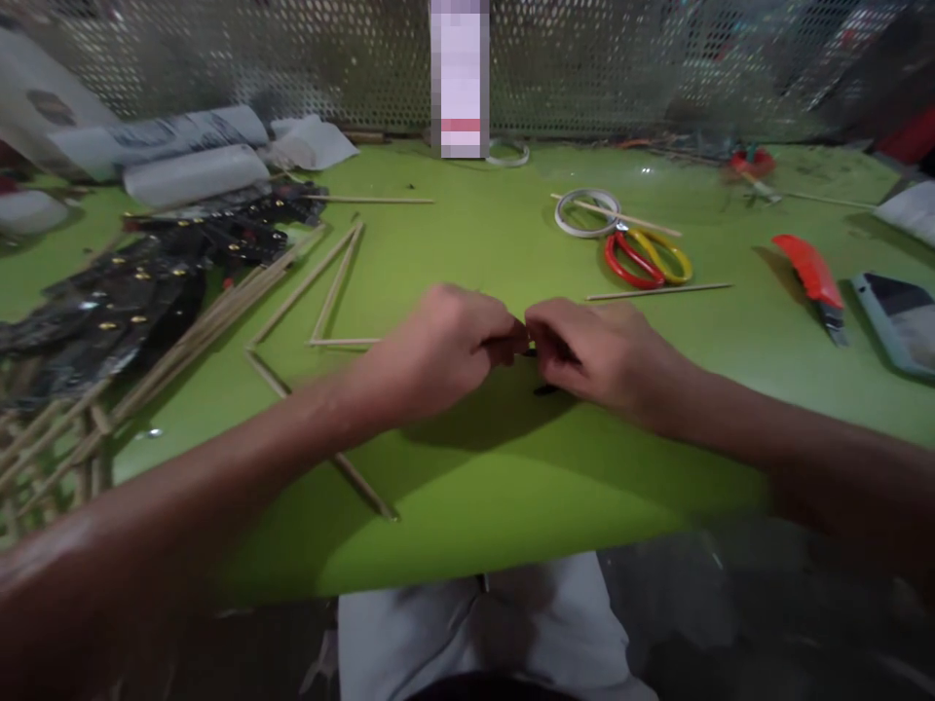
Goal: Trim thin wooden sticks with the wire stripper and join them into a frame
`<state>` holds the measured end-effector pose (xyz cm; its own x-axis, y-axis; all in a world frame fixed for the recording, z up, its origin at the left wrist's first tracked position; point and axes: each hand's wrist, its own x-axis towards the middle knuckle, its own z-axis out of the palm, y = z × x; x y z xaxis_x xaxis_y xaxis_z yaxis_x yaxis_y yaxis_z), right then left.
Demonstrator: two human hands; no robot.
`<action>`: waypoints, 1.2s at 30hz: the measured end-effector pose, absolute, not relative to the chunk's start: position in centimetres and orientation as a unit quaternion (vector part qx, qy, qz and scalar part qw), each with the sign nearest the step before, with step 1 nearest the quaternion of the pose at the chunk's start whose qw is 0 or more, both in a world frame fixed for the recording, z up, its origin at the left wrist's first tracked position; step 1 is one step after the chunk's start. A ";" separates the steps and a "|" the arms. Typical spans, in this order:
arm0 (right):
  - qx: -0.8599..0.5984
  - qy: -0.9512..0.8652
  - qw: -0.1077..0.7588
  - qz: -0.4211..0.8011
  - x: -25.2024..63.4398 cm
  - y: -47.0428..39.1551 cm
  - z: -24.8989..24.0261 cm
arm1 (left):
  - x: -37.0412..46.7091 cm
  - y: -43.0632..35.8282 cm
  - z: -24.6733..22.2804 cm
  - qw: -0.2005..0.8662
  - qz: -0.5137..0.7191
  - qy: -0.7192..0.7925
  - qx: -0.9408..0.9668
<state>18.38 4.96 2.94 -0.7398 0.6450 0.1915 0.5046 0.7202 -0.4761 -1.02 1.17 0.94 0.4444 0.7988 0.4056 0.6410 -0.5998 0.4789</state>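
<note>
Over the middle of the green table [511, 506], my left hand [457, 341] and my right hand [595, 350] meet fingertip to fingertip. Both are closed in a pinch. A small dark piece [527, 351] shows between them, too little of it visible to name. Another small black thing [544, 389] lies just below the right fingers. Thin sticks joined in a zigzag [292, 297] lie left of my left hand, partly under that forearm. Behind my right hand rests a single stick [657, 291].
Red and yellow scissors [634, 261] and a tape roll [559, 216] lie behind my right hand. An orange cutter [810, 273] and a phone [895, 321] are at right. Stick bundles [219, 316], black parts [175, 263] and white rolls [197, 175] crowd the left.
</note>
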 end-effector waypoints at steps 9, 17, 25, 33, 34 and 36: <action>-0.405 -0.804 0.207 0.383 17.5 4.3 3.4 | -0.6 0.6 1.1 0.029 0.341 0.451 0.824; -0.465 -0.526 0.098 0.705 16.9 5.3 5.3 | -0.4 0.1 0.5 -0.212 0.265 0.361 0.869; -0.491 -0.474 0.061 0.728 17.0 5.5 4.9 | -0.4 -0.1 0.5 -0.252 0.252 0.287 0.889; -0.486 -0.484 0.060 0.726 17.5 5.2 5.2 | -0.3 -0.2 0.4 -0.203 0.256 0.300 0.896; -0.480 -0.486 0.063 0.728 17.6 5.2 5.2 | -0.4 -0.2 0.3 -0.190 0.258 0.311 0.895; -0.471 -0.489 0.073 0.730 17.7 5.1 5.2 | -0.5 -0.1 0.1 -0.156 0.264 0.333 0.892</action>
